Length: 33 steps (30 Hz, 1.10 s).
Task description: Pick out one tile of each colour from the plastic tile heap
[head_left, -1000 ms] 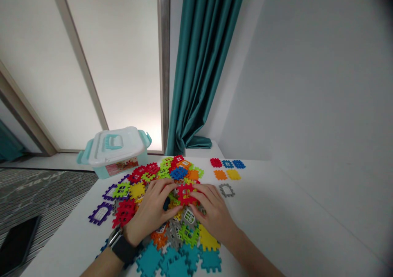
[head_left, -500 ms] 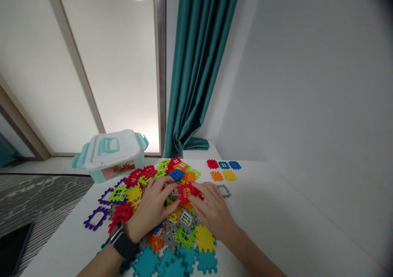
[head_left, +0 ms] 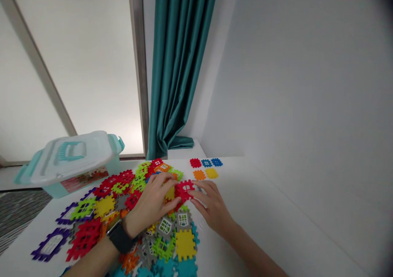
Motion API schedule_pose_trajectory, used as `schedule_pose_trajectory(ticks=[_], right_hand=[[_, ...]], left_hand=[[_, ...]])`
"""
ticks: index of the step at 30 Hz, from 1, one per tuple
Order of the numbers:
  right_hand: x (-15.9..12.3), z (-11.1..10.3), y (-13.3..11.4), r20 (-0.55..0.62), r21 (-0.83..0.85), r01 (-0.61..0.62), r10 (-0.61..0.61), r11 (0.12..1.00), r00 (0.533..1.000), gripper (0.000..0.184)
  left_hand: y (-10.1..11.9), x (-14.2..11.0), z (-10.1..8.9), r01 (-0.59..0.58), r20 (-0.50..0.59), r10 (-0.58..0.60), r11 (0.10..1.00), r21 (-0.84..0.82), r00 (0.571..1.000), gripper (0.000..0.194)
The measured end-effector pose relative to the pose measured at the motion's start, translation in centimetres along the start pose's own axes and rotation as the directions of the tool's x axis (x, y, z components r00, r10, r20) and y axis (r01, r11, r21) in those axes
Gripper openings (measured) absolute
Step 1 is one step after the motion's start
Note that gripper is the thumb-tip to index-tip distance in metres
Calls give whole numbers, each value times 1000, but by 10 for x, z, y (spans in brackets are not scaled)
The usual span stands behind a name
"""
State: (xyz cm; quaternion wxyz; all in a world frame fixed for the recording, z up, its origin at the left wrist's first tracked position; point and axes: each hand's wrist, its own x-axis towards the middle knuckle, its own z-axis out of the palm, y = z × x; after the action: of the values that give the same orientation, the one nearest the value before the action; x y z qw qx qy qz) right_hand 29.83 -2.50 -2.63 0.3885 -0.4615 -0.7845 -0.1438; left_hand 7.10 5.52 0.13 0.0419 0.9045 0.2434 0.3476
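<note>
A heap of colourful interlocking plastic tiles (head_left: 123, 215) covers the white table (head_left: 276, 236). Both hands meet over its far side on a red window tile (head_left: 183, 189). My left hand (head_left: 152, 205), with a black watch on the wrist, has its fingers curled round the tile's left edge. My right hand (head_left: 210, 205) pinches the tile's right edge with its fingertips. A yellow tile (head_left: 169, 193) shows just under my left fingers.
A white and teal lidded storage box (head_left: 70, 162) stands at the table's far left. Small red, blue, orange and yellow tiles (head_left: 205, 168) lie in rows beyond my hands. A teal curtain (head_left: 175, 64) hangs behind, and a white wall runs along the right.
The camera has swung right, so everything has shifted left in view. Both hands have kept hold of the red tile and carried it slightly to the right edge of the heap.
</note>
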Motion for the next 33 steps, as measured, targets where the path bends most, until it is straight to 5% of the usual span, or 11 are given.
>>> schedule_pose_trajectory(ticks=[7, 17, 33], right_hand=[[0, 10, 60, 102, 65, -126, 119, 990, 988, 19], [21, 46, 154, 112, 17, -298, 295, 954, 949, 15], [32, 69, 183, 228, -16, -425, 417, 905, 880, 14]], left_hand=[[-11, 19, 17, 32, 71, -34, 999, 25, 997, 30], [-15, 18, 6, 43, 286, -72, 993, 107, 956, 25], [-17, 20, 3, 68, 368, -106, 991, 113, 924, 27]])
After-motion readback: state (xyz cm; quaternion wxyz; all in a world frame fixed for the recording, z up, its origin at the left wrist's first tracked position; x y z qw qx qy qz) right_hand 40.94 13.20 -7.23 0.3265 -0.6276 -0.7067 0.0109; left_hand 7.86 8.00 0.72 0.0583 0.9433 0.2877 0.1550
